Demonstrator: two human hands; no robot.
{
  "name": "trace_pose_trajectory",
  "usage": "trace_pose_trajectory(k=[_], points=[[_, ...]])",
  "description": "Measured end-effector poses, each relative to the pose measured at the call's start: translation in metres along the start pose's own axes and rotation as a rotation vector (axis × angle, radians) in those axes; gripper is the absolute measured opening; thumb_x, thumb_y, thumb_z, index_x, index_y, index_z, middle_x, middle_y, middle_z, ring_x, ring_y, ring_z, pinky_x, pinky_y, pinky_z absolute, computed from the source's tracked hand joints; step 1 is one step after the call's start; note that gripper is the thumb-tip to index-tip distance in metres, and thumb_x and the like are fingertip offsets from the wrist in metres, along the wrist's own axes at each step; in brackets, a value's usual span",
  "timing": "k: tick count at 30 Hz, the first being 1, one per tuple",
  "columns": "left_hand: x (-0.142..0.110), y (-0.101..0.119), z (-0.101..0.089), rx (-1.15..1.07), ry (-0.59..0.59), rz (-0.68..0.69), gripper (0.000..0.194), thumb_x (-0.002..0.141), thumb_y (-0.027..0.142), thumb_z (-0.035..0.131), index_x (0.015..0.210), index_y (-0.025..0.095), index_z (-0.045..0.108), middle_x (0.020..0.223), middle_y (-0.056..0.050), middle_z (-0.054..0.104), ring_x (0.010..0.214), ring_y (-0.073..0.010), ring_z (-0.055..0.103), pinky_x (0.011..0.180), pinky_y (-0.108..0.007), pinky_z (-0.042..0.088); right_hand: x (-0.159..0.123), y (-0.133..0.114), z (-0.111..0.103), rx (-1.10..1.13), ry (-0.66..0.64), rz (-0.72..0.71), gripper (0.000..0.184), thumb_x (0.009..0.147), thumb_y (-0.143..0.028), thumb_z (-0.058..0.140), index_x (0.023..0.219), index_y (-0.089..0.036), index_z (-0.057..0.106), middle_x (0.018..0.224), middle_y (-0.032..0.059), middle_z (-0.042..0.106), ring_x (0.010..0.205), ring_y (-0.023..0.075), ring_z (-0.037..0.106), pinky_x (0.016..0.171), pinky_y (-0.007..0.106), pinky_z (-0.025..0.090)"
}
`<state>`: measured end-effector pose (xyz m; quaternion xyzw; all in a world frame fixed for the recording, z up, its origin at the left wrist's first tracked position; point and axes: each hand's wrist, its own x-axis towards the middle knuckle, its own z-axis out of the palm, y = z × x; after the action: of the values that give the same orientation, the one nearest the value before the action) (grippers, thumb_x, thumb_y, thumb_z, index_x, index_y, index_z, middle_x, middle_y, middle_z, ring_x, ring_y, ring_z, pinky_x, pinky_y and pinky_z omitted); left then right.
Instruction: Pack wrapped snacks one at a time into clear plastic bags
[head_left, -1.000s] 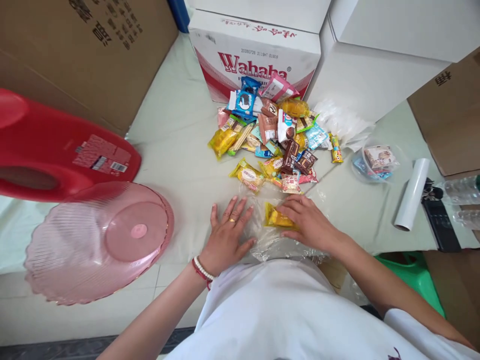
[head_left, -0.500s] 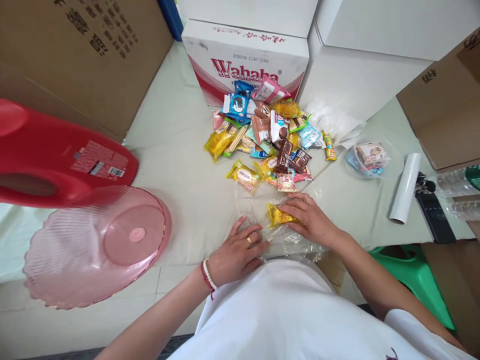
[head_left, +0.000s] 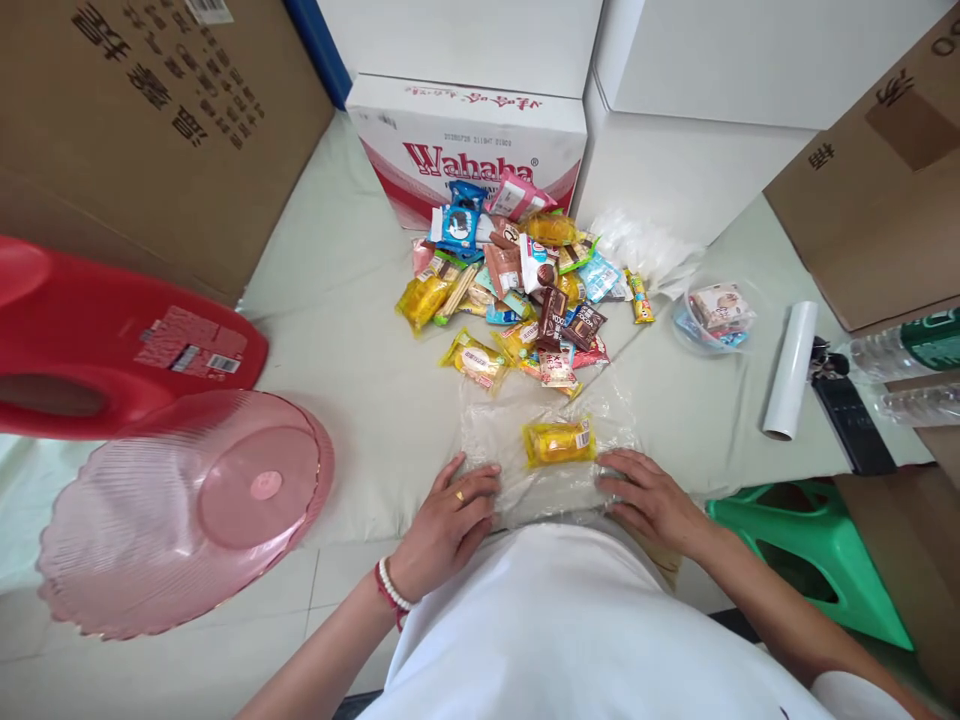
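Note:
A yellow-wrapped snack lies flat near the table's front edge on a sheet of clear plastic film. At the film's left edge rests my left hand, fingers stretched out and a little apart. My right hand lies on the film's right side, just beside the snack, with its fingers spread. Neither hand holds the snack. Beyond the film is a heap of wrapped snacks in several colours, with another yellow snack packet at its near side.
To the left, a pink ribbed bowl lies tilted by a red jug. Boxes stand behind the heap. On the right are a clear tub, a white roll, a black phone-like object and bottles; below, a green stool.
My right hand has let go of the yellow snack and moved right, onto the film. My left hand has moved slightly down and curved along the film's edge. The view has shifted.

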<state>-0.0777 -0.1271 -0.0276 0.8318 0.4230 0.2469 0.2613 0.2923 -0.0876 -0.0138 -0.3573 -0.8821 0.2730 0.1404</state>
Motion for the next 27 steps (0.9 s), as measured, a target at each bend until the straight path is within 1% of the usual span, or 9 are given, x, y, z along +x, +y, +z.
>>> trace_pose_trajectory(k=[6,9,12,16,19,20,23,25,27], points=[[-0.003,0.0,-0.003,-0.123,0.164,-0.189,0.012,0.1,0.017,0.045,0.1,0.023,0.056,0.095,-0.002,0.073,0.096,-0.0154,0.072,0.108,-0.042,0.05,0.01,0.006,-0.019,0.309,0.063,-0.024,0.021,0.104,-0.027,0.052,0.115,-0.026,0.07,0.111,0.0097,0.074,0.11,0.0218,0.067,0.096,0.043,0.057],[0.008,-0.006,-0.009,-0.121,0.217,-0.376,0.017,0.102,0.03,0.045,0.106,0.023,0.06,0.098,-0.004,0.072,0.089,-0.0173,0.07,0.085,-0.033,0.057,0.029,0.006,-0.043,0.353,0.069,0.062,0.023,0.104,-0.032,0.052,0.112,-0.024,0.072,0.109,0.0097,0.073,0.102,0.0197,0.068,0.09,0.036,0.057],[0.028,-0.019,-0.014,-0.08,0.316,-0.541,0.024,0.1,0.039,0.047,0.11,0.021,0.06,0.095,-0.004,0.069,0.086,-0.0194,0.068,0.081,-0.034,0.057,0.057,0.015,-0.052,0.325,0.122,0.216,0.027,0.103,-0.04,0.054,0.107,-0.022,0.073,0.098,0.0074,0.072,0.087,0.0179,0.067,0.08,0.031,0.054],[0.045,-0.026,-0.023,0.138,0.666,-0.675,0.024,0.093,0.037,0.055,0.109,0.018,0.059,0.105,-0.011,0.064,0.094,-0.0243,0.065,0.082,-0.041,0.056,0.089,0.037,-0.041,0.304,0.159,0.471,0.033,0.097,-0.046,0.052,0.105,-0.019,0.071,0.077,0.0012,0.068,0.064,0.0155,0.058,0.061,0.026,0.045],[0.04,-0.004,-0.028,0.379,0.957,-0.52,0.017,0.093,0.025,0.055,0.109,0.021,0.06,0.103,-0.01,0.063,0.101,-0.0259,0.063,0.085,-0.043,0.053,0.095,0.049,-0.032,0.217,0.101,0.57,0.032,0.095,-0.042,0.051,0.106,-0.019,0.07,0.068,-0.0015,0.063,0.059,0.0157,0.055,0.058,0.026,0.042],[0.038,0.006,-0.027,0.425,0.956,-0.358,0.018,0.093,0.02,0.053,0.109,0.023,0.061,0.099,-0.008,0.063,0.1,-0.0253,0.063,0.087,-0.043,0.052,0.095,0.05,-0.032,0.162,0.071,0.58,0.032,0.094,-0.041,0.051,0.108,-0.019,0.07,0.069,-0.0013,0.064,0.059,0.0163,0.056,0.058,0.027,0.042],[0.038,0.034,-0.014,0.333,0.471,0.138,0.04,0.09,0.011,0.048,0.122,0.029,0.063,0.101,-0.006,0.072,0.101,-0.0229,0.067,0.086,-0.039,0.05,0.098,0.043,-0.042,-0.088,0.074,0.536,0.03,0.095,-0.034,0.052,0.114,-0.019,0.07,0.086,0.0056,0.07,0.074,0.0213,0.063,0.068,0.031,0.047],[0.047,0.041,0.0,0.316,0.236,0.159,0.053,0.089,0.008,0.045,0.136,0.028,0.06,0.118,-0.008,0.074,0.106,-0.0226,0.067,0.085,-0.038,0.049,0.109,0.032,-0.051,-0.233,0.157,0.424,0.029,0.097,-0.031,0.052,0.115,-0.019,0.07,0.1,0.0111,0.07,0.089,0.0264,0.063,0.079,0.037,0.049],[0.061,0.04,0.015,0.358,0.139,0.044,0.057,0.09,0.006,0.045,0.142,0.024,0.057,0.135,-0.011,0.07,0.106,-0.0237,0.066,0.083,-0.039,0.048,0.128,0.018,-0.057,-0.259,0.184,0.248,0.028,0.1,-0.029,0.05,0.116,-0.02,0.07,0.105,0.0126,0.07,0.098,0.0288,0.059,0.087,0.041,0.048]])
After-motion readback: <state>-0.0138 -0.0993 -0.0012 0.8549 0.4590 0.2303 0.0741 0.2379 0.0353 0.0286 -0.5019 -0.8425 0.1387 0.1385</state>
